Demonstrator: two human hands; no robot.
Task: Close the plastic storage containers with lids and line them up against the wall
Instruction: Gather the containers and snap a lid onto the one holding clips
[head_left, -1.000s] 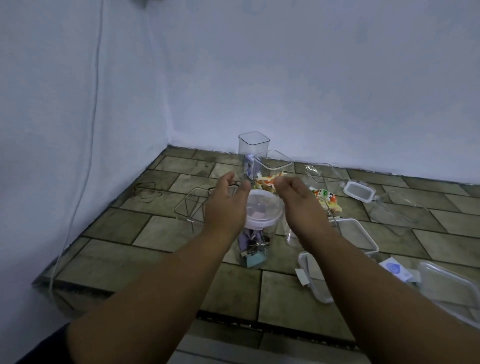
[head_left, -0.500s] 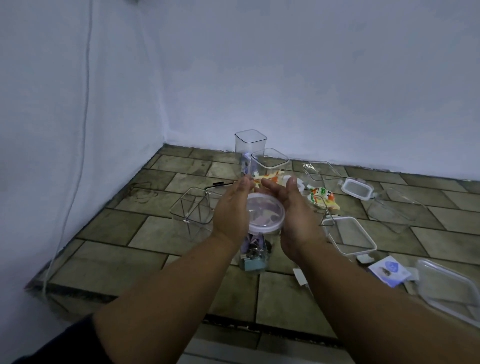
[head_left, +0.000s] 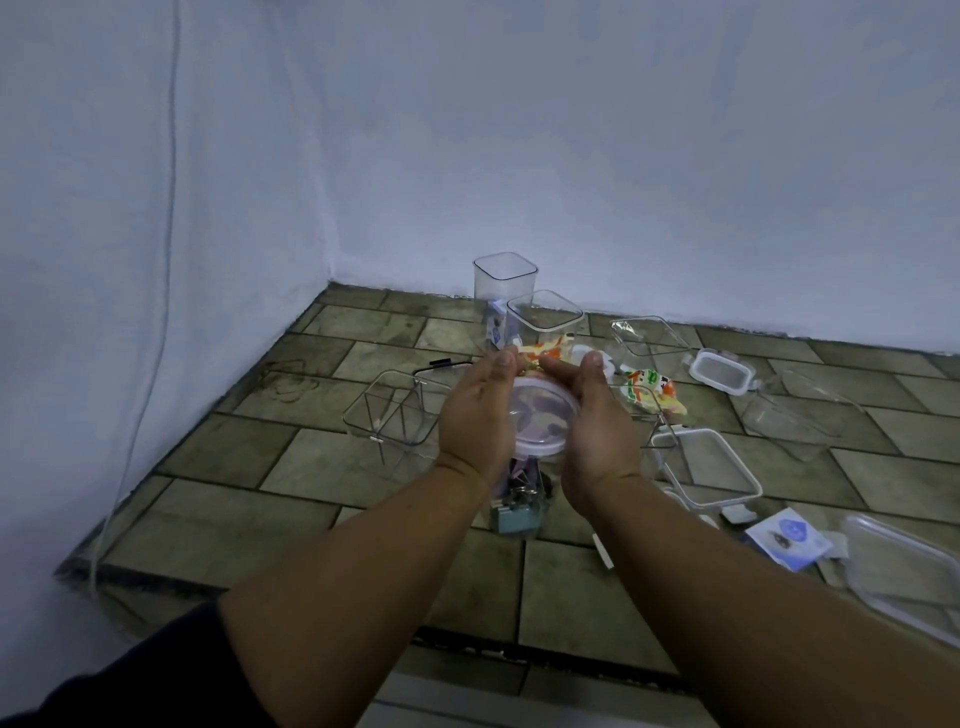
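A tall clear round jar (head_left: 519, 501) with binder clips inside stands on the tiled floor, and a round white-rimmed lid (head_left: 543, 421) sits on top of it. My left hand (head_left: 475, 415) and my right hand (head_left: 597, 421) cup the lid from either side. Their fingers curve round its far rim and nearly meet there. Behind the jar, near the back wall, stand two open square containers (head_left: 504, 280) (head_left: 545, 319). The hands hide most of the jar's upper part.
A clear divided container (head_left: 387, 410) lies to the left. On the right are a snack packet (head_left: 654, 395), a small rectangular lid (head_left: 722, 369), open clear boxes (head_left: 706, 467) (head_left: 795, 415), a blue-white leaflet (head_left: 787, 538) and a large lid (head_left: 904, 566). A cable (head_left: 171, 208) hangs down the left wall.
Both hands have closed in from the sides onto the round lid, and their fingertips have come together beyond it. The camera view has shifted slightly.
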